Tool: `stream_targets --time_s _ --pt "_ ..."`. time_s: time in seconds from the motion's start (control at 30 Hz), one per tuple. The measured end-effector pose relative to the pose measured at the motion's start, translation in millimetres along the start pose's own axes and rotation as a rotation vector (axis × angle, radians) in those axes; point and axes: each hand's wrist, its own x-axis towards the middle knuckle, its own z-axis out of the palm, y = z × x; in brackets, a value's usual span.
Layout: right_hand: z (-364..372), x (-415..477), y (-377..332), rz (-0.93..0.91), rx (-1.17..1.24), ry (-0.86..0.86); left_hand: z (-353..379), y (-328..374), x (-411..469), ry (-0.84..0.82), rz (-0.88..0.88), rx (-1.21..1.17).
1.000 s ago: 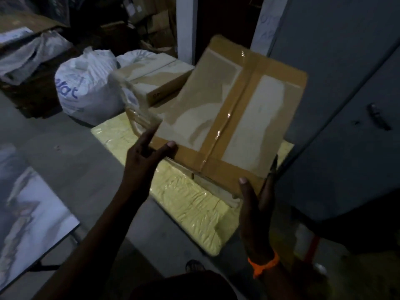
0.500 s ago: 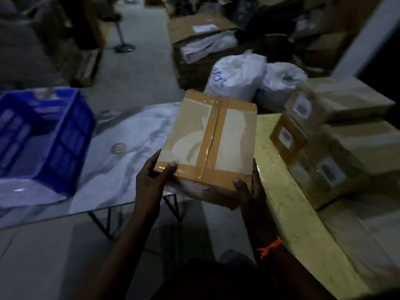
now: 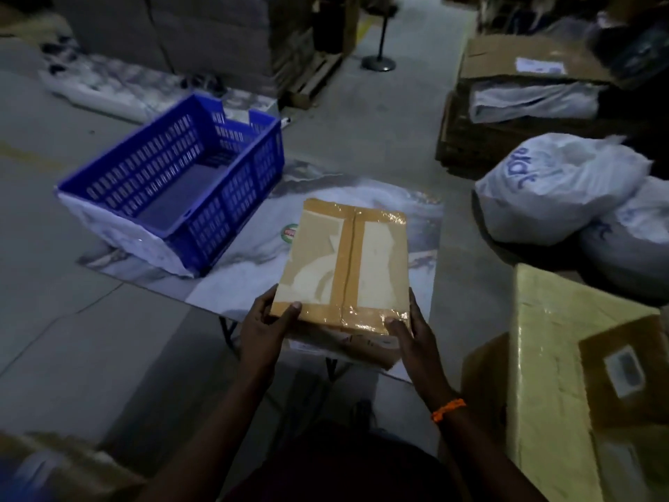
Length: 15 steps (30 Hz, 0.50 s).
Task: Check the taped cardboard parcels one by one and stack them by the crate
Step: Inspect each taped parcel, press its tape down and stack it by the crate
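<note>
Both hands hold one taped cardboard parcel in the centre of the frame. The left hand grips its near left corner with the thumb on top, and the right hand grips the near right corner. I see the parcel lying flat over the near edge of a marble-pattern table; if it touches the table, I cannot tell. The blue plastic crate stands on the same table, left of the parcel and apart from it. A round sticker shows just beside the parcel's left edge. White sacks lie at the right, and a yellow wrapped block fills the lower right.
</note>
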Motion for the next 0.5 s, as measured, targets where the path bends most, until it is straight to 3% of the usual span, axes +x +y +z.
stream_targets --time_s 0.5 --pt "-68 66 54 0.017 -0.082 -0.233 65 -31 -13 0.050 -0.159 0.120"
